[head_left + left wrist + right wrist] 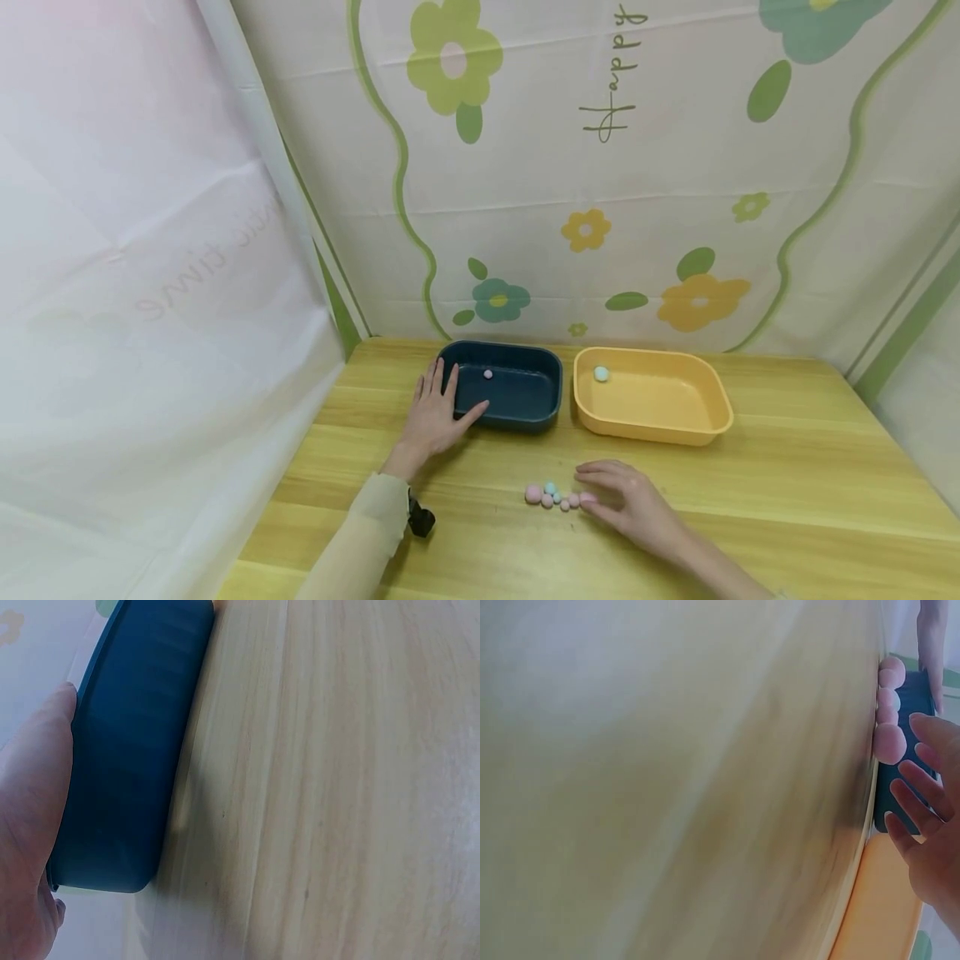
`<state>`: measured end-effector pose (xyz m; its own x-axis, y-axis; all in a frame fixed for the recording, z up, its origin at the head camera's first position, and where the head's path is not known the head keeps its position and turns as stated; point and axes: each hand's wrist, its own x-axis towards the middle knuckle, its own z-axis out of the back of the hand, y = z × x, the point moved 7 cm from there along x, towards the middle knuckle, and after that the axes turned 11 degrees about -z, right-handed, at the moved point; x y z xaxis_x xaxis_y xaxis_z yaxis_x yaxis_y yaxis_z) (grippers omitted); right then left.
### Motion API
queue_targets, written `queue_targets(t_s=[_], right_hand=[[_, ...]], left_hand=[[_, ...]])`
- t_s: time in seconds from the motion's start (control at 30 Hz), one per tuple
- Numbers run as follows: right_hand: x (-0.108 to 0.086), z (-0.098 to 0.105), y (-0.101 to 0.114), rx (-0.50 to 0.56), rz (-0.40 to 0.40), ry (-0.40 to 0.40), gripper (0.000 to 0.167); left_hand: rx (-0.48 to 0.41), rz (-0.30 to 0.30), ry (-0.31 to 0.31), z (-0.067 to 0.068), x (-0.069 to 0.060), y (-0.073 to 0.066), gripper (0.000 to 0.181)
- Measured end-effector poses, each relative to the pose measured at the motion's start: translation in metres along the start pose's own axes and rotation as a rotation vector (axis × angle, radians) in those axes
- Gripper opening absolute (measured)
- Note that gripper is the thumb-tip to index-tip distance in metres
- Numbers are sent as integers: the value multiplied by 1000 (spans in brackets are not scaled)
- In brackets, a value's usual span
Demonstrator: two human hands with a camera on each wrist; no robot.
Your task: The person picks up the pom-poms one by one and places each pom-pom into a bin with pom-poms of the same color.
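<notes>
My left hand (435,421) rests with spread fingers on the left end of the dark blue tray (498,423); in the left wrist view the hand (30,817) lies along the rim of the tray (127,765). One small pinkish ball (487,374) lies inside it. My right hand (633,507) is just right of a row of small pink and light blue balls, its fingers apart beside the rightmost pink ball (588,497). In the right wrist view the hand (930,795) has its fingers loosely bent near a pink ball (889,743), with no ball seen gripped.
A yellow tray (652,429) stands right of the blue one, holding one light blue ball (602,374). Both are near the back edge of the wooden table (810,467), before a flower-printed cloth (525,167). A white cloth (150,333) hangs at the left.
</notes>
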<state>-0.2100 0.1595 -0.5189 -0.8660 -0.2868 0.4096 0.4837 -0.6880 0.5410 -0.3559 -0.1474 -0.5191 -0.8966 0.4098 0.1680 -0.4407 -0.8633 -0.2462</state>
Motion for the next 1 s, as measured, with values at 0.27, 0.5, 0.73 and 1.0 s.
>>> queue_targets(t_s=[0.27, 0.5, 0.73, 1.0], right_hand=[[5, -5, 7, 31, 28, 33, 42], [9, -12, 16, 62, 52, 70, 39], [9, -14, 10, 38, 19, 87, 36], [1, -11, -4, 8, -43, 109, 33]], left_hand=[[-10, 2, -3, 2, 0, 1, 106], [-20, -2, -5, 1, 0, 0, 105], [-38, 0, -2, 0, 0, 0, 106], [-33, 3, -4, -2, 1, 1, 106]])
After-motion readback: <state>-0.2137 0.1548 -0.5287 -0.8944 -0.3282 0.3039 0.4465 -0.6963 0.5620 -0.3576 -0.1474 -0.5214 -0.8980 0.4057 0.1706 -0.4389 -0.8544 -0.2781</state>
